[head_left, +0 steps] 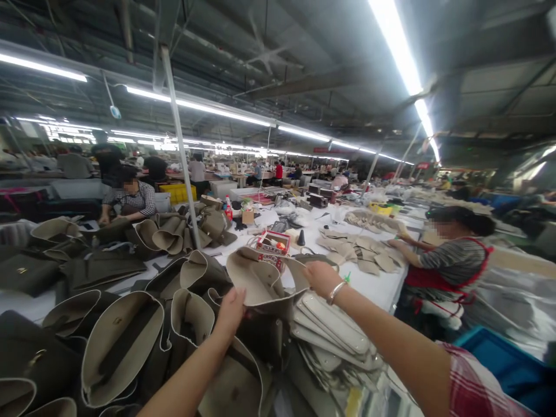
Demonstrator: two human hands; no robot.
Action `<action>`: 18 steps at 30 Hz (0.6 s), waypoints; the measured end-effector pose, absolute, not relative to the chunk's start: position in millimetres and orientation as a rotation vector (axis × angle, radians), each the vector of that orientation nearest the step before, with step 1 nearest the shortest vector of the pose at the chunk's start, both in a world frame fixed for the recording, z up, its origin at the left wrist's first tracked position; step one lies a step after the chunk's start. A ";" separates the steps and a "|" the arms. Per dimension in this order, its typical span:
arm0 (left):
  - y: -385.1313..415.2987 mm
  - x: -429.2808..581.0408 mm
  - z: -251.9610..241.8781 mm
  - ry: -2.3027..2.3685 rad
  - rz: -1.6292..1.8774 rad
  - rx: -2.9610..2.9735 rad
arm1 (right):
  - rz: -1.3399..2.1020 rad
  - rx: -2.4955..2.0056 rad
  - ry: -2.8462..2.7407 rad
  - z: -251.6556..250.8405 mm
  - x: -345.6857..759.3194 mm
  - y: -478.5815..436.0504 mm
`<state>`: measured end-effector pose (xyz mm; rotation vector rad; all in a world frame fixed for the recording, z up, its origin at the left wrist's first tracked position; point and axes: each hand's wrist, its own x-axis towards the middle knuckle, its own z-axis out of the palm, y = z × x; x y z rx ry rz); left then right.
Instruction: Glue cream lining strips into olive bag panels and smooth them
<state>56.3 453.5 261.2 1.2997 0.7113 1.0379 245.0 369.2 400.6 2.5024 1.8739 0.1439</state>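
Observation:
An unfinished bag (252, 272), dark outside with a beige lining, is held up by its open rim. My left hand (232, 310) pinches the near left edge, fingers closed. At the right edge my right hand (324, 278), with a bangle on the wrist, grips the rim; its fingertips are partly hidden. Below and to the right of the held bag lies a fanned stack of pale bag pieces (334, 330). More unfinished bags (125, 341) with gaping openings crowd the table around my left arm.
A metal post (180, 150) rises from the table. A red patterned box (273, 242) stands behind the bag. Beige pieces (360, 249) lie before a co-worker (452, 260) at right; another person (130, 197) sits at left. A blue crate (499, 359) is at lower right.

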 end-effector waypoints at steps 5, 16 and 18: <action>441.8 44.9 273.0 0.772 0.904 1.183 | 0.125 2.581 1.949 404.0 239.1 344.9; 448.2 23.0 279.7 0.801 1.024 1.387 | 0.045 2.621 2.244 408.7 226.4 284.7; 435.2 18.3 287.1 0.756 1.090 1.554 | 0.055 2.545 2.285 402.2 228.3 263.1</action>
